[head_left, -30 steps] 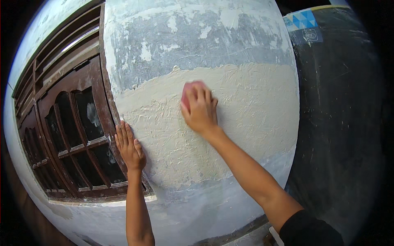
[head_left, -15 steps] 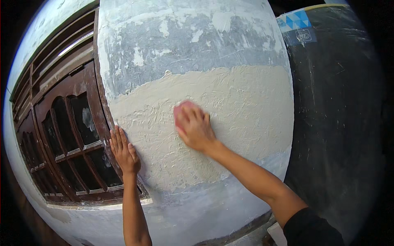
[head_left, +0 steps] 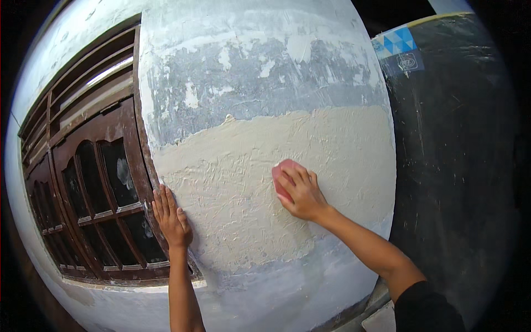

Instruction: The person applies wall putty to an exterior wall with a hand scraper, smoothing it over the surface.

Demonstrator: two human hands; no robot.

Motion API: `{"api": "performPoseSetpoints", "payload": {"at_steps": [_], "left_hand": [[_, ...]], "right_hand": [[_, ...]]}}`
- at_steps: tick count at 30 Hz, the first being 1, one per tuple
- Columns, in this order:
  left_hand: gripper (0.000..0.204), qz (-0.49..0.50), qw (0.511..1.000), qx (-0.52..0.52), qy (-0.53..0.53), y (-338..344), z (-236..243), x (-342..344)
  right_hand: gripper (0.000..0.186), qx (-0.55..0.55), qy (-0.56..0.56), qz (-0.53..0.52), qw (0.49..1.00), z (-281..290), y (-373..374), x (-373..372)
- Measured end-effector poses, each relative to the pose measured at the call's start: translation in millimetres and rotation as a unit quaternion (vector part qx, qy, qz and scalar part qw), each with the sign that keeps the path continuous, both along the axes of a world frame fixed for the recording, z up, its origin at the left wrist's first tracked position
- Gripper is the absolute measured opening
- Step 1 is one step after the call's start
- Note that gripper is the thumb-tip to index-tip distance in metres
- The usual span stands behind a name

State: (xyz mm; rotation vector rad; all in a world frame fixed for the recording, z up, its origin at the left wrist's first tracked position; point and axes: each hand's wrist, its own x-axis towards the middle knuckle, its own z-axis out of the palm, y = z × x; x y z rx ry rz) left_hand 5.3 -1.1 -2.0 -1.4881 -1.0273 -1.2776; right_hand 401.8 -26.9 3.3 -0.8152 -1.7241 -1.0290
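My right hand (head_left: pixel 301 191) presses a flat pink pad (head_left: pixel 283 182) against a band of cream plaster (head_left: pixel 221 193) across the wall. Its fingers spread over the pad and hide part of it; whether it is a sponge or sandpaper cannot be made out. The plaster is rough, with many small ridges and creases. At the wall's left edge, beside the wooden window frame (head_left: pixel 145 119), my left hand (head_left: pixel 174 218) lies flat with its fingers stretched upward and nothing in it.
Dark brown window shutters (head_left: pixel 88 144) with glass panes fill the left side. Above the cream band the wall shows patchy grey and white paint (head_left: pixel 249 66). On the right stands a large black sheet (head_left: pixel 453 166) bearing a blue and white label (head_left: pixel 397 44).
My right hand has moved the pink pad rightward and somewhat down across the plaster. My left hand keeps its place at the wall's edge. The whole view has shifted slightly.
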Motion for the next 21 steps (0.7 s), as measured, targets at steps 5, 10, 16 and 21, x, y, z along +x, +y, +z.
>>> {"api": "performPoseSetpoints", "payload": {"at_steps": [5, 10, 16, 21], "left_hand": [[0.061, 0.004, 1.0, -0.007, 0.003, -3, 2, 3], [0.061, 0.009, 1.0, -0.006, -0.003, -3, -1, 1], [0.062, 0.001, 1.0, -0.004, -0.002, -3, -1, 1], [0.062, -0.009, 1.0, 0.0, 0.002, 0, 2, 9]], "right_hand": [[0.058, 0.049, 0.062, 0.035, 0.996, 69, 8, 5], [0.058, -0.01, 0.067, 0.002, 0.998, 40, 16, 3], [0.062, 0.035, 0.079, 0.029, 0.996, 54, 7, 9], [0.058, 0.013, 0.101, 0.0, 0.995, 75, 22, 18]]}}
